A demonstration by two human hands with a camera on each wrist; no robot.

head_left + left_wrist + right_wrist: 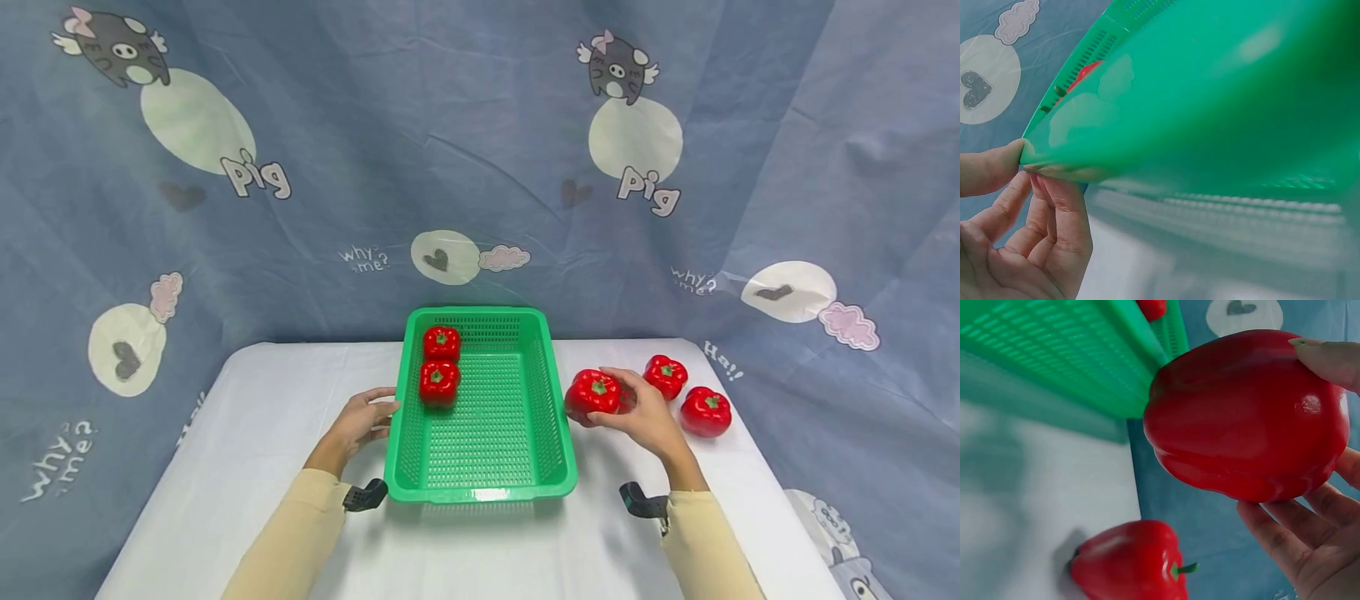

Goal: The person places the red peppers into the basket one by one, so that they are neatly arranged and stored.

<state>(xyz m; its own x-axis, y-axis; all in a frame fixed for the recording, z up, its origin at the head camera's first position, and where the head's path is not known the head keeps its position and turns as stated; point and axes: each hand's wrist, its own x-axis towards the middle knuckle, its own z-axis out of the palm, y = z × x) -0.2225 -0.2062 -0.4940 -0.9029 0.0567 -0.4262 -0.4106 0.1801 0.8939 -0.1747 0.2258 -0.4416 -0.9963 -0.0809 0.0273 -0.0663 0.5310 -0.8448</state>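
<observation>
My right hand grips a red bell pepper just outside the right wall of the green plastic basket. In the right wrist view, the thumb lies over one side of this pepper and the fingers support the other. On the basket's left side, my left hand pinches the rim; the left wrist view has the thumb above the rim and the fingers under it. Inside the basket, two red bell peppers stand along the left wall, one at the back and one nearer.
Right of my right hand, two more red bell peppers sit on the white table, one farther back and one by the right edge. Some red also shows between my right fingers. A blue printed cloth hangs behind the table.
</observation>
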